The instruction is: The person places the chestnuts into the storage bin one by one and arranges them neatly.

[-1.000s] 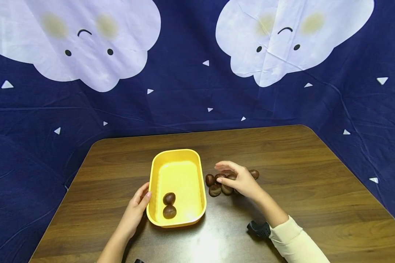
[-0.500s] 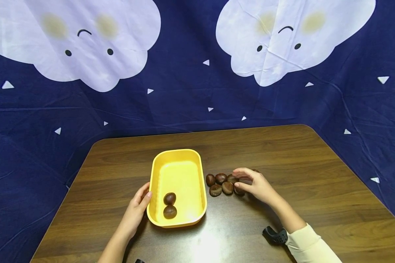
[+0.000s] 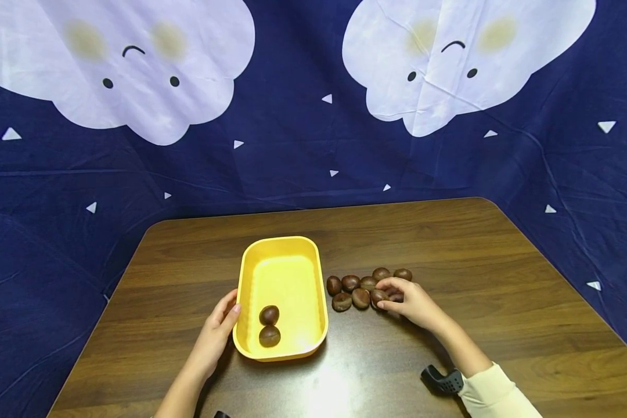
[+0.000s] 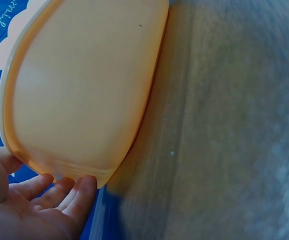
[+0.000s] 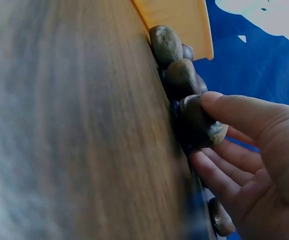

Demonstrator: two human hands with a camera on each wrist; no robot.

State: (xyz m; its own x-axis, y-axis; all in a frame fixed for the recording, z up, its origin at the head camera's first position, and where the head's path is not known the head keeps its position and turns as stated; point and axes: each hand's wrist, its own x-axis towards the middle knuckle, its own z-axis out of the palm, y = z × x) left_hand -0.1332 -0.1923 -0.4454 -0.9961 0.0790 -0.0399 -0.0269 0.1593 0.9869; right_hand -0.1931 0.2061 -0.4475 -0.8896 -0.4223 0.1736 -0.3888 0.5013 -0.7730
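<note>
My left hand point(image 3: 214, 334) holds the left side of a yellow plastic box point(image 3: 319, 290), thumb at the rim and fingers on the outer wall. In the left wrist view the fingertips point(image 4: 88, 184) press the box's wall point(image 4: 84, 90). Two brown chestnuts point(image 3: 269, 326) lie inside, near the front left. To the right of the box, my right hand point(image 3: 415, 302) pinches a chestnut point(image 3: 379, 298) at the front of a group. The right wrist view shows the thumb on that chestnut point(image 5: 197, 117) and fingers curled beneath and behind it. Another chestnut is partly hidden by this hand.
Several more chestnuts point(image 3: 350, 283) sit in two rough rows on the brown wooden table point(image 3: 449, 244). A black strap point(image 3: 443, 380) is at the right wrist. Behind the table hangs a dark blue cloth point(image 3: 298, 116) with white clouds.
The right hand has moved right over the chestnuts, then come slightly down and nearer, and now grips one in the front row. Left hand and box stay put.
</note>
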